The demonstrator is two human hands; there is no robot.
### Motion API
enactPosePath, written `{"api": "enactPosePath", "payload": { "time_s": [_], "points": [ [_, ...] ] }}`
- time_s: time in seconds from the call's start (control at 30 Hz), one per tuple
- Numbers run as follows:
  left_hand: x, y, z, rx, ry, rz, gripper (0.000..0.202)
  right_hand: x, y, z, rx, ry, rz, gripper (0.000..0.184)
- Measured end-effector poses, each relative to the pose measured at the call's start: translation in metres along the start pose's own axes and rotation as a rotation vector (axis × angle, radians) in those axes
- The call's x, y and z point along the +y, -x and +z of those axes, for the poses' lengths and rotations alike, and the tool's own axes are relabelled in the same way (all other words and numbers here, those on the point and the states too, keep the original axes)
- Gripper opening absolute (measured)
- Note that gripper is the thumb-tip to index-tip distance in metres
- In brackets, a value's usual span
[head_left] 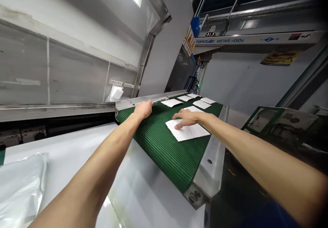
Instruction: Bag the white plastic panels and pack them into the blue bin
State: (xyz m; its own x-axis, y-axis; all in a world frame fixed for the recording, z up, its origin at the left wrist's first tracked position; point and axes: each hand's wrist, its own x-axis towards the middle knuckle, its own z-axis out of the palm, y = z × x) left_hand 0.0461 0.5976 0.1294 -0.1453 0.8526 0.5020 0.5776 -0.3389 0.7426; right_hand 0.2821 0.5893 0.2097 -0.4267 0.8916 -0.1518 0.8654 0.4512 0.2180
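Observation:
My left hand (143, 110) is closed in a fist above the left side of the green ribbed conveyor belt (164, 156). A thin, pale, stick-like tool (160, 101) sticks out of it to the right; its kind is not clear. My right hand (186, 118) reaches over a flat white piece (193, 132) with rows of small marks. Its thumb and fingers are apart, and the thumb rests on or just above the piece. Part of another white piece (194, 108) shows just behind that hand. Farther up the belt lie several similar pieces, one a white piece (171, 103) near the left hand.
Metal side rails (212, 166) edge the belt. At the left, a clear plastic bag (22, 187) lies on a white tabletop (77, 146). A grey panelled wall (77, 74) stands behind it. Green-framed equipment (279, 125) is at the right, and a machine beam (256, 41) spans the back.

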Motion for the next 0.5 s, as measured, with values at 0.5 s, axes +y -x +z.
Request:
{"api": "enactPosePath", "payload": {
  "time_s": [0.5],
  "points": [
    [0.034,0.365,-0.193,0.121,1.196,-0.602,0.042,-0.175,0.161,-0.02,1.117,-1.009,0.31,0.033]
  ]
}}
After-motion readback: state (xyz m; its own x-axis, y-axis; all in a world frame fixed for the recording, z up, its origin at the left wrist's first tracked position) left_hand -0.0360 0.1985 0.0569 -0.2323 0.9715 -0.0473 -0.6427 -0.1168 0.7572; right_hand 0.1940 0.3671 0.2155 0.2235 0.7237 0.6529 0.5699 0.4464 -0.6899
